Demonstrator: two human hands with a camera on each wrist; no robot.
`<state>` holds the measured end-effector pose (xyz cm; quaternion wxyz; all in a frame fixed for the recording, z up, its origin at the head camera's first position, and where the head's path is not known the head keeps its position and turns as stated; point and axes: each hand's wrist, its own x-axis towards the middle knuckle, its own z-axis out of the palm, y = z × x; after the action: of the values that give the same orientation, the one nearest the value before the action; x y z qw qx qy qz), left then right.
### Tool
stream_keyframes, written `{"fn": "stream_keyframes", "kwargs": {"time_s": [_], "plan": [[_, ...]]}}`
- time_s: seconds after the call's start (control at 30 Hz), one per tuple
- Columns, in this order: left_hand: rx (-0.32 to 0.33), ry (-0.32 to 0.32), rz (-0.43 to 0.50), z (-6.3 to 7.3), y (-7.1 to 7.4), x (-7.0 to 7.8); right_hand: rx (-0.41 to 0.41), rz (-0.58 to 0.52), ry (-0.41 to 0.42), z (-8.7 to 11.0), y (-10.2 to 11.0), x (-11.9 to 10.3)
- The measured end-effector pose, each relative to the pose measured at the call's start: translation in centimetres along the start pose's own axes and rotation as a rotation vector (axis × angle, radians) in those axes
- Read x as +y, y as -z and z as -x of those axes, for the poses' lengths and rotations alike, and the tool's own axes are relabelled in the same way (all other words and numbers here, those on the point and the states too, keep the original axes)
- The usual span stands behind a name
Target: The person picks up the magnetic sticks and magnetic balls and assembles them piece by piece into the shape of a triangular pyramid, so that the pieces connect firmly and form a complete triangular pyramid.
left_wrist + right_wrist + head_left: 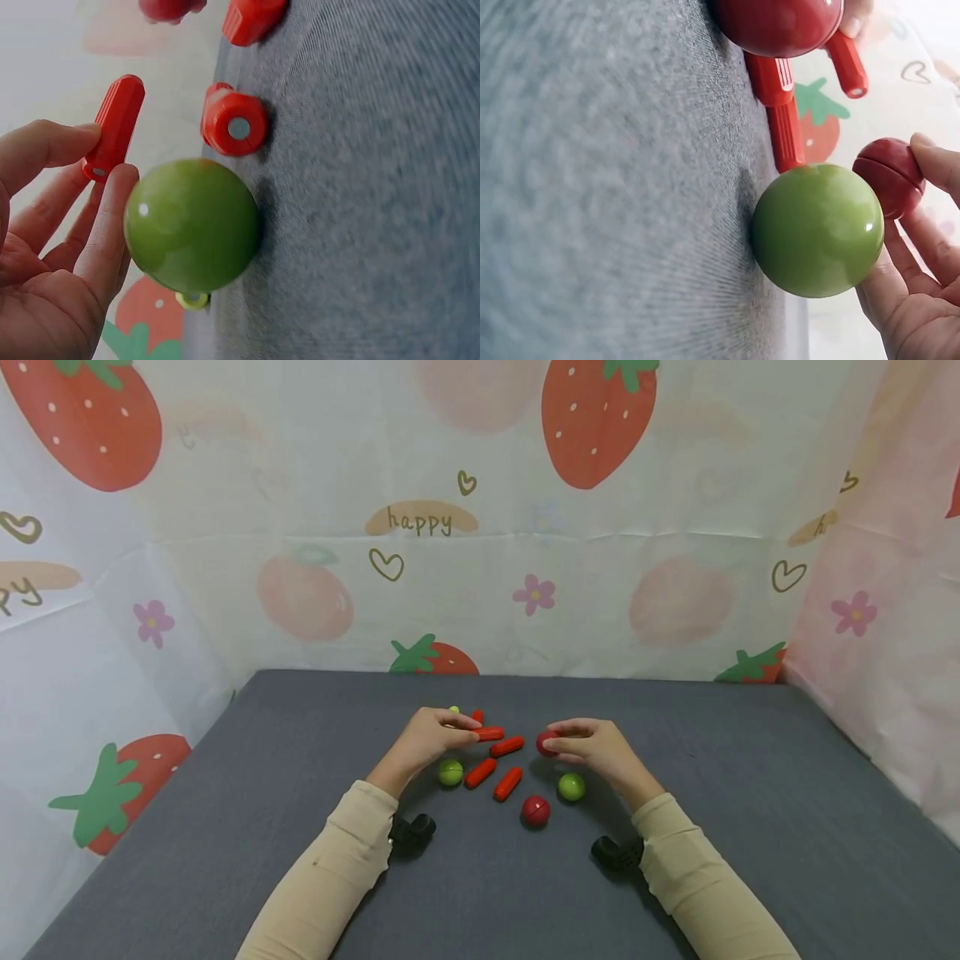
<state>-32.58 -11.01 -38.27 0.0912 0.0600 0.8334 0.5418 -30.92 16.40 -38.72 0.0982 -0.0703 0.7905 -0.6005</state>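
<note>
Between thumb and fingers, my left hand (427, 739) pinches a short ribbed red stick (118, 124) with a silver spot on its end, held above the table. My right hand (602, 752) grips a red ball (889, 178) with a groove round it. Under the left hand lies a green ball (450, 772); another green ball (817, 231) lies below the right hand. Loose red sticks (507, 784) are spread on the table between the hands. Nearer me sits a second red ball (536, 811).
The table (300, 827) has a dark grey cloth surface. A small yellow-green thing (453, 709) shows behind the left hand. Black wrist devices (412, 832) sit under both sleeves. A printed curtain (480, 602) hangs behind the table and along its sides.
</note>
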Motion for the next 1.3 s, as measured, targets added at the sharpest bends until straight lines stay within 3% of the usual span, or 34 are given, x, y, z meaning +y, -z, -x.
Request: {"fn": "stream_keyframes", "kwargs": {"time_s": [0.4,1.3], "plan": [[-0.022,-0.034,0.010,0.4,-0.3,0.7,0.018,0.028,0.046,0.4,-0.7,-0.6],[-0.081,-0.081,0.006,1.0,-1.1,1.4,0.053,0.059,0.032,0.7,-1.7,-1.2]]}}
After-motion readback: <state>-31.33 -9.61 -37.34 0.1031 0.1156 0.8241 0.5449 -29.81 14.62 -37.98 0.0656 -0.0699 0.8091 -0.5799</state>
